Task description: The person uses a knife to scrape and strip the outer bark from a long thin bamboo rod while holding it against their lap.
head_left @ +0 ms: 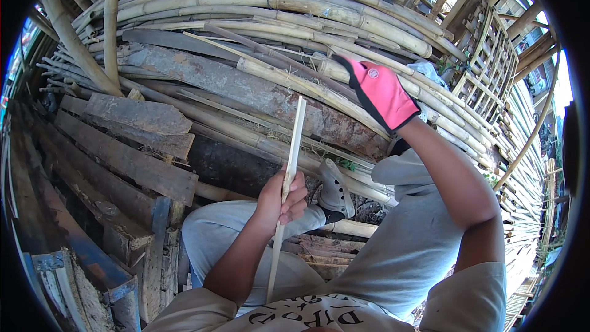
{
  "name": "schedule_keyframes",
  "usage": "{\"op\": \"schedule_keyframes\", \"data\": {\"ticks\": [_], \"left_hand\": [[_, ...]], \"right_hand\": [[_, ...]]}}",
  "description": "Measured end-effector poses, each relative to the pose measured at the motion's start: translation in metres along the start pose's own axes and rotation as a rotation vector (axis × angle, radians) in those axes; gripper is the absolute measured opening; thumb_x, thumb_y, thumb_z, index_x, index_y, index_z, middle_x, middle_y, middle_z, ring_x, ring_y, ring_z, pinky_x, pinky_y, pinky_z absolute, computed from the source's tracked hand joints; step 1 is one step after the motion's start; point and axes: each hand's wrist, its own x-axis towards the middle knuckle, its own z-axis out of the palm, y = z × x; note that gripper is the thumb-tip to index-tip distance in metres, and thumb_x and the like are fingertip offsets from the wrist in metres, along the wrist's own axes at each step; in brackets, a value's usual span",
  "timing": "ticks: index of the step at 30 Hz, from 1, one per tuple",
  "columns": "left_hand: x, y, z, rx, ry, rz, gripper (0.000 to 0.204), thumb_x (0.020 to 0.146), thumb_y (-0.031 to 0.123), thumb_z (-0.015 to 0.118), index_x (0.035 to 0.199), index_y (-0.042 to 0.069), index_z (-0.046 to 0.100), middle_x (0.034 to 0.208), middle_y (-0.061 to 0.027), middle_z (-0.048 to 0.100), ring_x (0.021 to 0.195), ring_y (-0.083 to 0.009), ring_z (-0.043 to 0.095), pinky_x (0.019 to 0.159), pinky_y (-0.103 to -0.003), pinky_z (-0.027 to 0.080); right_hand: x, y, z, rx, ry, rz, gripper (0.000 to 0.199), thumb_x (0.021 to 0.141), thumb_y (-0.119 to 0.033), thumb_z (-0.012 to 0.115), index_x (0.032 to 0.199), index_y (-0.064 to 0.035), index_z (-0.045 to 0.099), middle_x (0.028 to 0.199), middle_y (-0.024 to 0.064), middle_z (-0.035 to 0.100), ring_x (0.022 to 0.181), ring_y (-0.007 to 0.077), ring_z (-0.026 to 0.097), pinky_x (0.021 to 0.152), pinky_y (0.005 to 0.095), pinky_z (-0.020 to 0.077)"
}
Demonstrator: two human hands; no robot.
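Observation:
My left hand point(283, 200), bare, is closed around a pale split bamboo strip point(295, 141). The strip stands nearly upright in front of me, its wider split end up and its thin lower end down by my shirt. My right hand point(384, 92) wears a pink glove with black trim and is raised to the right, above the bamboo poles. Its back faces up and its fingertips are smeared, so whether it holds anything is hidden. Below the hands are my bent legs in light trousers, and a grey clog point(335, 189) on one foot.
Long bamboo poles point(319, 7) are stacked across the far side and down the right. A weathered plank point(215, 77) lies before them. Rough boards point(123, 154) are piled at the left. A bamboo lattice point(493, 55) stands at the far right, and an upright pole point(110, 24) at the far left.

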Motion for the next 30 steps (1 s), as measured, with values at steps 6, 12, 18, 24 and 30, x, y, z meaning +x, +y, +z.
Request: {"op": "schedule_keyframes", "data": {"ticks": [6, 12, 18, 24, 30], "left_hand": [[-0.003, 0.004, -0.002, -0.055, -0.088, 0.08, 0.046, 0.109, 0.045, 0.024, 0.08, 0.014, 0.042, 0.047, 0.0038, 0.035, 0.031, -0.0083, 0.029, 0.029, -0.023, 0.024], [-0.001, -0.002, 0.021, 0.177, 0.042, 0.147, 0.045, 0.108, 0.05, 0.028, 0.098, 0.011, 0.047, 0.053, 0.0014, 0.037, 0.035, -0.0077, 0.03, 0.033, -0.023, 0.026], [0.001, -0.012, 0.013, 0.283, 0.104, 0.189, 0.04, 0.108, 0.047, 0.03, 0.102, 0.012, 0.047, 0.054, 0.0006, 0.037, 0.036, -0.0076, 0.029, 0.035, -0.024, 0.027], [-0.002, -0.008, 0.02, 0.269, 0.131, 0.212, 0.041, 0.107, 0.051, 0.032, 0.097, 0.013, 0.043, 0.048, 0.003, 0.034, 0.03, -0.0075, 0.025, 0.031, -0.024, 0.021], [-0.006, -0.013, 0.021, 0.245, 0.092, 0.205, 0.04, 0.107, 0.051, 0.032, 0.097, 0.014, 0.043, 0.048, 0.0034, 0.033, 0.03, -0.0073, 0.025, 0.032, -0.024, 0.02]], "right_hand": [[-0.012, -0.06, -0.031, 0.358, -0.039, -0.299, 0.032, 0.099, -0.01, 0.052, 0.126, -0.0165, 0.066, 0.094, 0.0192, 0.063, 0.084, 0.0373, 0.064, 0.07, 0.0404, 0.0509], [-0.016, -0.061, -0.022, 0.297, -0.234, -0.169, 0.038, 0.094, -0.004, 0.052, 0.129, -0.0153, 0.063, 0.086, 0.0167, 0.06, 0.071, 0.0309, 0.06, 0.062, 0.0384, 0.0491], [-0.02, -0.061, -0.014, 0.496, -0.372, -0.087, 0.025, 0.099, -0.02, 0.052, 0.117, -0.0119, 0.068, 0.069, 0.016, 0.057, 0.061, 0.0304, 0.057, 0.058, 0.0383, 0.0479], [-0.024, -0.071, -0.01, 0.757, -0.458, 0.045, 0.029, 0.097, -0.019, 0.059, 0.122, -0.0068, 0.069, 0.071, 0.0133, 0.061, 0.062, 0.0155, 0.049, 0.061, 0.0317, 0.0492], [-0.047, -0.072, 0.026, 0.641, -0.476, 0.023, 0.042, 0.099, -0.011, 0.054, 0.14, -0.0143, 0.057, 0.079, 0.009, 0.064, 0.065, 0.0072, 0.052, 0.059, 0.0255, 0.0493]]}}
